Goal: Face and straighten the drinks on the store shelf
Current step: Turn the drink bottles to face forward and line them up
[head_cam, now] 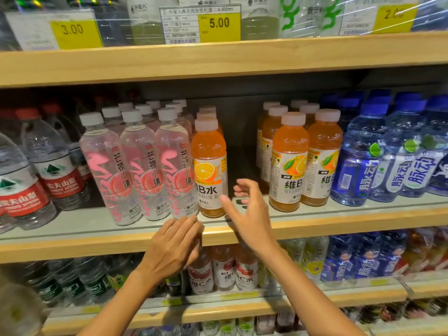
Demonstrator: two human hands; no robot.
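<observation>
On the middle shelf [72,229] an orange vitamin drink bottle [209,166] stands upright at the front, label facing out, with more orange bottles behind it. My right hand [247,212] hovers just right of it with fingers loosely spread, holding nothing. My left hand [173,241] lies flat at the shelf's front edge below that bottle, fingers straight. An empty gap separates this bottle from another group of orange bottles [289,163] further right. Pink peach drink bottles [143,170] stand to its left.
Clear water bottles with red labels [58,170] fill the left of the shelf, blue bottles [363,166] the right. Price tags [219,23] hang on the upper shelf. The lower shelf holds more drinks [223,270].
</observation>
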